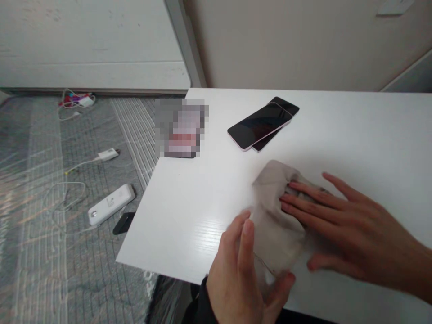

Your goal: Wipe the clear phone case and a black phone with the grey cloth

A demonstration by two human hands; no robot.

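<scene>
Cloth (275, 216), beige, lies bunched on the table (354, 135) near its front edge, only part folded, so judged unfinished. Left hand (236, 274) pinches its near end. Right hand (347, 225) lies flat on it, fingers spread, gripping nothing.

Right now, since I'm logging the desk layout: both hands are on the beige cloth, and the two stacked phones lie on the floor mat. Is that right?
Not quite: the head view shows the two stacked phones lying on the white table, beyond the beige cloth. The rest holds: the left hand and the right hand are both on that cloth.
</scene>
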